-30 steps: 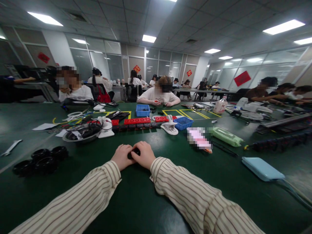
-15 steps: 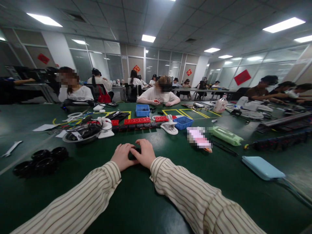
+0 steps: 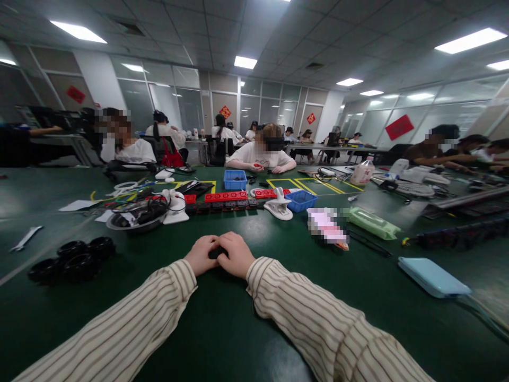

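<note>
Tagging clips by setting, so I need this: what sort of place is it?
Probably an office room used as a workshop: glass partitions stand at the back, several people sit around, and a wrench lies on the green table.

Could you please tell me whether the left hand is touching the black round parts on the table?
Apart: the head view shows a wide stretch of green tabletop between the left hand and the black round parts to its left.
</note>
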Demonstrator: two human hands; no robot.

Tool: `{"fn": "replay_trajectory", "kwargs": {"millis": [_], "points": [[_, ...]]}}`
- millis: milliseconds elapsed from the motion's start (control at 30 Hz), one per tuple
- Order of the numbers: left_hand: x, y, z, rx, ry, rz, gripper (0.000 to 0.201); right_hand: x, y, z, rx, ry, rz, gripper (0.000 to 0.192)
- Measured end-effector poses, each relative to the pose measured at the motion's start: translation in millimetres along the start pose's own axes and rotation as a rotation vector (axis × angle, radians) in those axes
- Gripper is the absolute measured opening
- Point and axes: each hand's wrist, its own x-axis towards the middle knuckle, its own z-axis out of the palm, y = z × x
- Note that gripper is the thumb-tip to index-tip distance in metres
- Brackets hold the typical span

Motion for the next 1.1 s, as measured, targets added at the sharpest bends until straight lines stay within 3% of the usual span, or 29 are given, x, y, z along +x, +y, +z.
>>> {"fn": "replay_trajectory", "kwargs": {"millis": [100, 267, 433, 567, 700, 867, 967, 1100], "points": [[-0.6, -2.2, 2.3, 0.043, 0.034, -0.022, 0.044, -0.7, -1.7, -1.3, 0.025, -0.013, -0.005, 0.023], [-2.8, 6.9, -1.1, 0.095, 0.032, -0.056, 0.054, -0.1, -1.1, -1.5, -0.003, 0.120, 0.119, 0.028], [-3.7, 19.1, -4.3, 0.170, 0.093, -0.143, 0.045, 0.5, 4.3, 2.6, -0.063, 0.175, 0.270, 0.032], [-3.3, 19.5, -3.4, 0.175, 0.091, -0.137, 0.035, 1.1, 7.5, 4.5, -0.073, 0.135, 0.252, 0.024], [-2.4, 13.1, -6.1, 0.112, 0.065, -0.050, 0.036, 1.5, 8.3, 4.0, -0.039, 0.110, 0.144, 0.010], [-0.8, 4.8, -8.5, -0.014, -0.019, 0.047, 0.034, -0.3, 3.4, 0.0, -0.003, 0.033, -0.002, 0.014], [-1.1, 4.3, -7.2, 0.008, -0.007, 0.022, 0.046, -1.3, -0.2, -2.6, -0.008, 0.091, 0.022, 0.019], [-3.0, 14.8, -6.8, 0.099, 0.025, -0.096, 0.060, -1.0, 1.5, -1.3, -0.033, 0.187, 0.183, 0.031]]}}
